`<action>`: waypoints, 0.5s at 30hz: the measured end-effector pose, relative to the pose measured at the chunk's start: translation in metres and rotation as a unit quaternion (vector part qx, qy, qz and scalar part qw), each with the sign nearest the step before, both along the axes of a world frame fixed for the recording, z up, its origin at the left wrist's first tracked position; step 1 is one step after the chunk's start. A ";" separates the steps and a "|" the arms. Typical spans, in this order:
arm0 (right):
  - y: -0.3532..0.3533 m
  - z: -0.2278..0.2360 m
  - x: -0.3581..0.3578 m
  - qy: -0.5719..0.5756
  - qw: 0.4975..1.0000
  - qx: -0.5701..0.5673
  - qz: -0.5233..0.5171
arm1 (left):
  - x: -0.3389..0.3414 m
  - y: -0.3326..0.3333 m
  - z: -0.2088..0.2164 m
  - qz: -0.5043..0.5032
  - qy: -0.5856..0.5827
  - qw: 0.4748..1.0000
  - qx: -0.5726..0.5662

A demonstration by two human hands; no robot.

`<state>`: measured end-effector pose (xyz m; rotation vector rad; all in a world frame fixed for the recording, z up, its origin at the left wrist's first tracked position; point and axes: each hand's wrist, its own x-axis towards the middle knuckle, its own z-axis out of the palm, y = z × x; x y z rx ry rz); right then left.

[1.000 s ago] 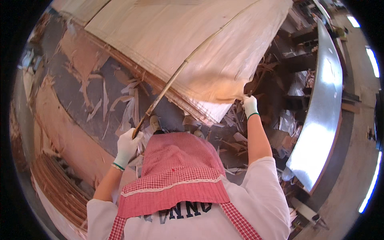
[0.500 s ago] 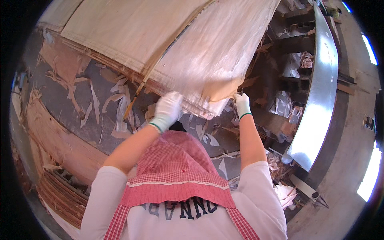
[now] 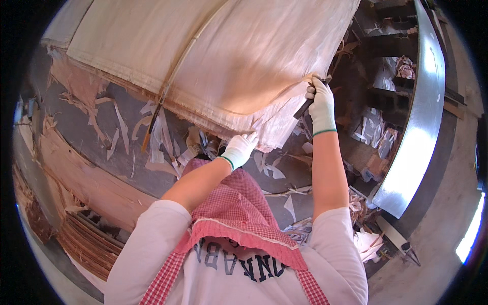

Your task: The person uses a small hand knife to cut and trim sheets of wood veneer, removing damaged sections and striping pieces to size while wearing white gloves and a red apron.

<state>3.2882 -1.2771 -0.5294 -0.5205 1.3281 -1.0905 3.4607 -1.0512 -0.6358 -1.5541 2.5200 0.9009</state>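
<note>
A stack of thin wood veneer sheets (image 3: 147,56) fills the upper middle, and its top sheet is lifted and curled near the right corner. My right hand (image 3: 322,108), in a white glove with a green cuff, is closed at the raised edge of that sheet. It also grips a dark, flat knife-like tool (image 3: 303,109), whose blade points down toward the stack's corner. My gloved left hand (image 3: 240,150) is closed on the stack's front edge, near the corner. Its fingertips are partly hidden against the sheets.
A long yellow-and-dark strip (image 3: 161,96) lies over the stack and hangs past its front edge. Torn veneer scraps (image 3: 122,127) litter the floor. A shiny metal sheet (image 3: 414,132) curves along the right, beside dark slatted framing. More veneer (image 3: 86,244) is piled at lower left.
My right hand has moved up and right, and the top sheet's edge is raised further. My left hand has moved right and down, onto the stack's front edge near the corner.
</note>
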 end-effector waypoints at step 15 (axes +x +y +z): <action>0.072 0.099 0.191 0.192 0.939 -0.130 0.253 | 0.277 0.039 0.048 0.452 0.105 0.883 0.068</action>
